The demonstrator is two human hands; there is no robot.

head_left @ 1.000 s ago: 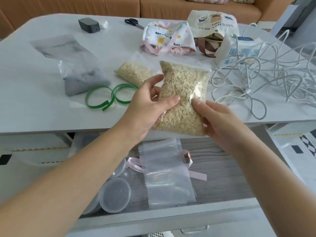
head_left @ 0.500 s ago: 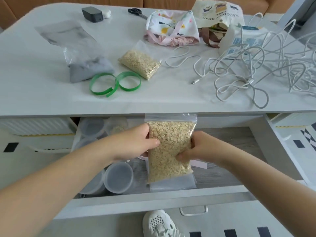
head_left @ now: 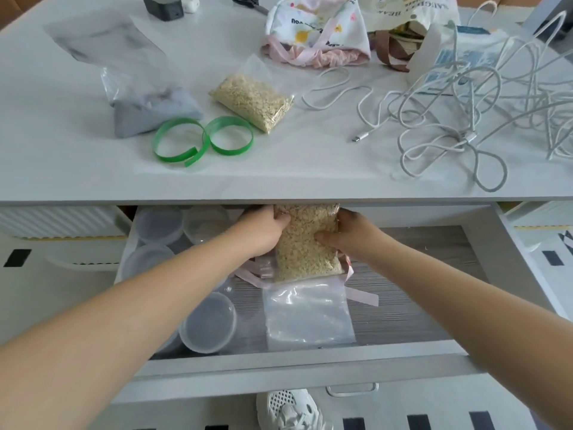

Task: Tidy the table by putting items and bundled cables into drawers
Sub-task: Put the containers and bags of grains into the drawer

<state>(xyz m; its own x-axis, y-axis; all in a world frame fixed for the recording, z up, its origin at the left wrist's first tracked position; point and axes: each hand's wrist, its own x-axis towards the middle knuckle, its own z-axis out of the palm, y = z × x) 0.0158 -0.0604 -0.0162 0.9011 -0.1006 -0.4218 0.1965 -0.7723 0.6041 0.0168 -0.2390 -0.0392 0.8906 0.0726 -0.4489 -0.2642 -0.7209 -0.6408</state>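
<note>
Oat bag (head_left: 305, 243) in drawer (head_left: 434, 274), long axis front-to-back, top under table (head_left: 279, 181).

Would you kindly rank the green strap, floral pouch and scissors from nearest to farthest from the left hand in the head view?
1. Green strap, front of table, slightly left.
2. Floral pouch, farther back, right.
3. Scissors, table's far edge.

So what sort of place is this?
Most likely a home: a clear zip bag of oats, a floral fabric drawstring pouch and tangled white charging cables lie on a white table with a drawer.
</note>
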